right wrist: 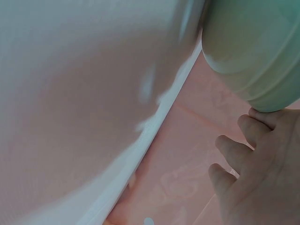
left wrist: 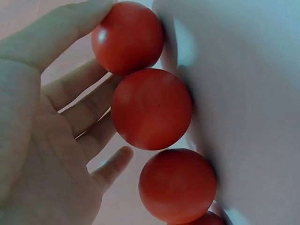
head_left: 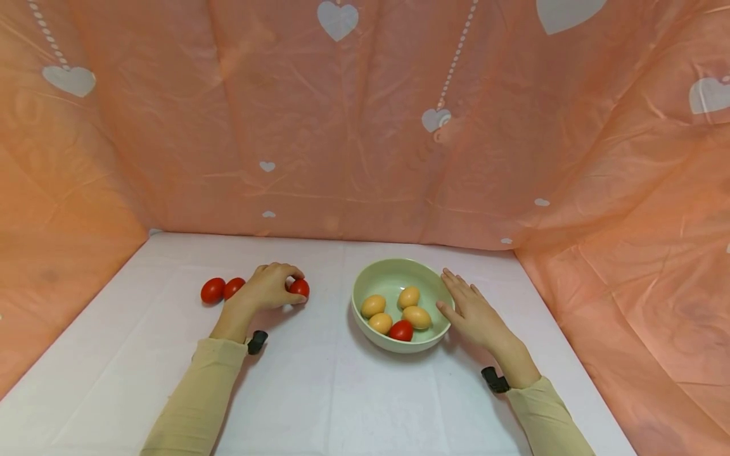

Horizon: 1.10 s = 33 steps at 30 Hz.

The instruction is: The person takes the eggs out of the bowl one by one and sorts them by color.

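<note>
My left hand (head_left: 267, 288) curls thumb and fingers round a smooth red tomato (head_left: 299, 289) on the white table. In the left wrist view the thumb lies against the top tomato (left wrist: 127, 38), the other fingers behind the row. Two more tomatoes, the outer one (head_left: 213, 291) and one (head_left: 233, 288) partly hidden by the hand, lie to its left. My right hand (head_left: 476, 316) rests with extended fingers at the right side of a pale green bowl (head_left: 365, 280). Inside lie several yellowish-tan eggs (head_left: 417, 317) and one red tomato (head_left: 402, 330).
A white cloth covers the table (head_left: 331, 392). Orange sheeting (head_left: 365, 190) with white hearts hangs along the back and both sides. Each wrist carries a small black camera, the left one (head_left: 258, 342) and the right one (head_left: 495, 379).
</note>
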{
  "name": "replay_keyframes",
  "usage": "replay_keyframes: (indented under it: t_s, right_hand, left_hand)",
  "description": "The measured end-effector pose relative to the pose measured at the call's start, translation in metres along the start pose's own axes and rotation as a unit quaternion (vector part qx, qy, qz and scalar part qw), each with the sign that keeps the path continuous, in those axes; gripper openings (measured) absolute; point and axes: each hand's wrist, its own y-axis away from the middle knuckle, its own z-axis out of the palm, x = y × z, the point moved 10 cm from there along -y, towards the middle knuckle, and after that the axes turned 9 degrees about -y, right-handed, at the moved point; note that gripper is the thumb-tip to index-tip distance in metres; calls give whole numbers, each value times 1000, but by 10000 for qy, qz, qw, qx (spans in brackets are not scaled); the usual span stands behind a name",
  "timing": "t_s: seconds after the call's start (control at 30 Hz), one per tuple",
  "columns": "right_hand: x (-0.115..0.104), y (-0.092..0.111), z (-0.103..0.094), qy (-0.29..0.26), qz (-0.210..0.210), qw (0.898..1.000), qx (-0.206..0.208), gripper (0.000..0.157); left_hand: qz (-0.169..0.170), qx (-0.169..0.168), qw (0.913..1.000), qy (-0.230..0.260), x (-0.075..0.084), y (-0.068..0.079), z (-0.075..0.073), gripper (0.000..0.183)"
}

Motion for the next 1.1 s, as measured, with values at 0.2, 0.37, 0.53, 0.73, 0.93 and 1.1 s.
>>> replay_keyframes:
  t_s: [0.2,0.37,0.53,0.73,0.93,1.1]
  right_hand:
    - [0,0,0,-2,-26,10000,13,68]
    - [1,-1,0,8,-43,10000,18,68]
    - [1,-1,0,37,-52,10000,17,68]
    - [-1,-1,-1,22,-53,10000,25,68]
    - [0,-1,0,-3,-63,10000,13,69]
    - [1,-1,1,-24,-52,10000,5,69]
  left_hand:
    - [147,24,9999,-46,3,-1,0,49]
    - [187,45,9998,-89,2,-1,1,49]
    - [199,53,9997,-102,2,-2,1,50]
    - [227,119,9996,-123,5,-2,-1,51]
    - [655,636,9954,-278,21,-4,-12,43]
    - [1021,1085,9886,-225,40,-4,-22,42]
